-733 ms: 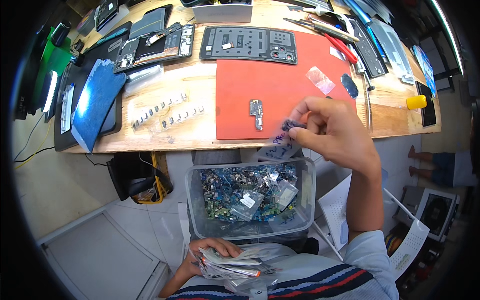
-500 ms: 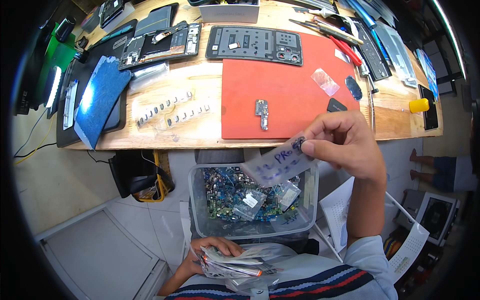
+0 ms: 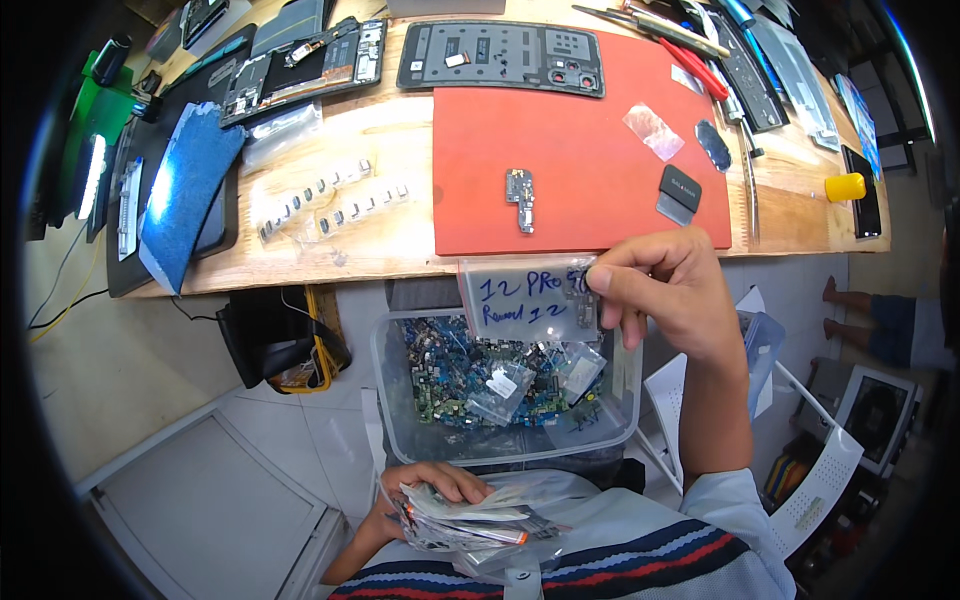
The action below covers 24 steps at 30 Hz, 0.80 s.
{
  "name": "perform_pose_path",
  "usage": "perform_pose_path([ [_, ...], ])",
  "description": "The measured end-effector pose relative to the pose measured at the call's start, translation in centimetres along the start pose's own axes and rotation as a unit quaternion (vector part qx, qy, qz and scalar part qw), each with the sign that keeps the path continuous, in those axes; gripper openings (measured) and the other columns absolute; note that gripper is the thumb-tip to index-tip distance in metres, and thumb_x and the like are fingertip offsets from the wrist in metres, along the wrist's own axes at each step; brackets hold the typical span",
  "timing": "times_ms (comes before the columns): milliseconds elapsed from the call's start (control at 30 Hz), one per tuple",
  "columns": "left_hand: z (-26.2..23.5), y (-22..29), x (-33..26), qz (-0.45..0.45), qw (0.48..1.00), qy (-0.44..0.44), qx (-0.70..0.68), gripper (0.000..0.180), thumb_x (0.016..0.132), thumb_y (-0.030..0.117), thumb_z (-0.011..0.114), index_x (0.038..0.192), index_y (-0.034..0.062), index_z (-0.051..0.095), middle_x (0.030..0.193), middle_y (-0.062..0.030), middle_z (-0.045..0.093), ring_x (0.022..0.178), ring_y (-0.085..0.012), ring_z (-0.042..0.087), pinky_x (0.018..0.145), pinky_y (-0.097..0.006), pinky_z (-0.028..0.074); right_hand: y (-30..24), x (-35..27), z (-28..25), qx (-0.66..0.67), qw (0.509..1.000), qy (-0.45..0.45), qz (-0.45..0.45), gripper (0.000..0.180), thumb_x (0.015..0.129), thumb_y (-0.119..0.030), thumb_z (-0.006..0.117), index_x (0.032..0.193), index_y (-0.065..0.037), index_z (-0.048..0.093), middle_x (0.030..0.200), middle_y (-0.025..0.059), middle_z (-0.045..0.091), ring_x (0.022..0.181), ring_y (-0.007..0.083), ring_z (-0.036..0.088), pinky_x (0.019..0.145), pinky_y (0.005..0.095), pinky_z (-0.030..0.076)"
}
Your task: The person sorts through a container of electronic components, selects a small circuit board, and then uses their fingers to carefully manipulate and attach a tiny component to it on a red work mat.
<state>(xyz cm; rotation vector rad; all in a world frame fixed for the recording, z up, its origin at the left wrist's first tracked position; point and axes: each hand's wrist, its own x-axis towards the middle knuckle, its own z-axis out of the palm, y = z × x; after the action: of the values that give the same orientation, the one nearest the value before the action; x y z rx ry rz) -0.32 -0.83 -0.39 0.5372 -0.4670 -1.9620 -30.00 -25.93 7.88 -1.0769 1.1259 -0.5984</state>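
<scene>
My right hand (image 3: 665, 290) pinches the right edge of a small clear zip bag (image 3: 520, 302) with blue handwriting on it. The bag hangs just off the table's front edge, above a clear plastic bin (image 3: 385, 400). Small parts show through it near my fingers. Close to my body, my left hand (image 3: 435, 490) is closed on a stack of clear plastic bags (image 3: 470, 525), some with an orange edge showing. Its thumb is hidden. A small circuit board (image 3: 521, 201) lies on the red mat (image 3: 600, 150), beyond the held bag.
Inside the bin are many small circuit boards (image 3: 440, 385) and some loose clear bags. The wooden table (image 3: 370, 235) holds rows of small connectors (image 3: 330, 200), an opened phone (image 3: 305, 75), a phone back panel (image 3: 500, 57), red-handled pliers (image 3: 695, 68) and a yellow cap (image 3: 845, 187).
My right hand has turned the zip bag from tilted to nearly level, its writing now facing me, and moved it slightly left. The view has shifted a little. My left hand keeps its stack.
</scene>
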Motion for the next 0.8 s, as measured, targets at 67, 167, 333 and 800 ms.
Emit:
perform_pose_path([
  [67,-0.14,0.07,0.0,0.0,1.0,-0.005,-0.01,0.055,0.079,0.011,0.096,0.125,-0.0042,0.07,0.126,-0.0287,0.072,0.13,-0.0476,0.067,0.118,-0.067,0.048,-0.04,0.12,0.08,0.007,1.0,-0.003,-0.002,0.018,0.101,-0.014,0.077,0.097,0.003,0.081,0.069,0.0051,0.073,0.05,0.0056,0.063,0.045,0.0196,0.047],
  [167,-0.06,0.07,-0.01,0.004,1.0,-0.003,-0.008,0.055,0.079,0.011,0.096,0.125,-0.0042,0.07,0.126,-0.0291,0.072,0.129,-0.0482,0.067,0.117,-0.066,0.049,-0.14,0.17,0.18,0.003,1.0,-0.005,-0.005,0.018,0.102,-0.013,0.076,0.097,0.003,0.08,0.069,0.005,0.073,0.051,0.0057,0.063,0.046,0.0198,0.048],
  [333,0.16,0.27,-0.03,-0.006,1.0,0.006,0.012,0.055,0.078,0.013,0.097,0.123,-0.0035,0.07,0.123,-0.0287,0.073,0.128,-0.0485,0.068,0.116,-0.067,0.05,-0.21,0.12,0.01,-0.008,1.0,0.0,0.001,0.015,0.101,-0.008,0.073,0.096,0.005,0.079,0.068,0.0077,0.074,0.049,0.0085,0.065,0.044,0.0213,0.049],
  [800,-0.25,-0.12,-0.13,-0.003,1.0,-0.009,-0.005,0.055,0.08,0.01,0.096,0.126,-0.0045,0.068,0.127,-0.0284,0.072,0.13,-0.0469,0.066,0.119,-0.066,0.046,-0.03,0.09,0.21,-0.018,1.0,0.009,-0.001,0.015,0.101,-0.007,0.073,0.095,0.006,0.078,0.068,0.009,0.074,0.049,0.0097,0.066,0.044,0.0216,0.052],
])
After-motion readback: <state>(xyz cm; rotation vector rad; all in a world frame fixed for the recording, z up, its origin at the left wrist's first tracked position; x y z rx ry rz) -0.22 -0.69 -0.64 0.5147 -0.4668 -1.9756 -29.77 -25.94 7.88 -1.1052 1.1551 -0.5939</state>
